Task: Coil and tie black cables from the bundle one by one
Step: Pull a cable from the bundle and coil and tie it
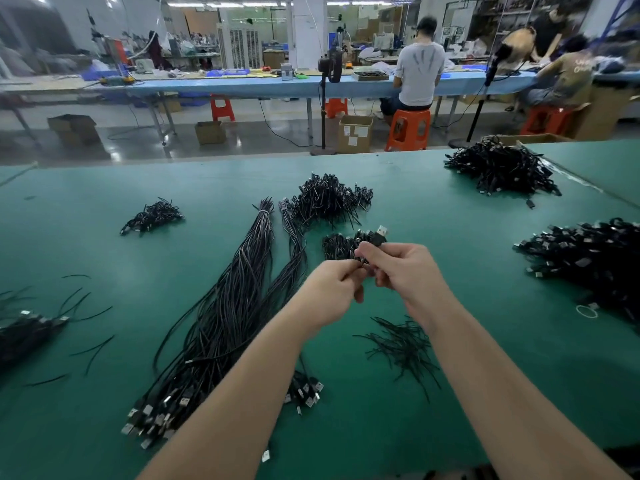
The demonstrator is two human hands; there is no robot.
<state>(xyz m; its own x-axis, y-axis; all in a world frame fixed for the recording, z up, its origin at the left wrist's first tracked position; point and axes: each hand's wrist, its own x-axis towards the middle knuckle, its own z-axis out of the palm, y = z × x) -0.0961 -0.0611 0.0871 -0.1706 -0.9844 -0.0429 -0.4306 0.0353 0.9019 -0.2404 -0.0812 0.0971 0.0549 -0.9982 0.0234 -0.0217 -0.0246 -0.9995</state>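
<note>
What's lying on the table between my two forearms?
In the head view, mostly bare green table lies between the forearms, with a few plug ends beside the left forearm and loose black ties beside the right.

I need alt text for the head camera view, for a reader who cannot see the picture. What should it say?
Two bare hands, left and right, hold a small coiled black cable above a green table, its USB plug pointing up. A long bundle of uncoiled cables lies to the left, loose ties to the right, and piles of coiled cables farther back.
</note>
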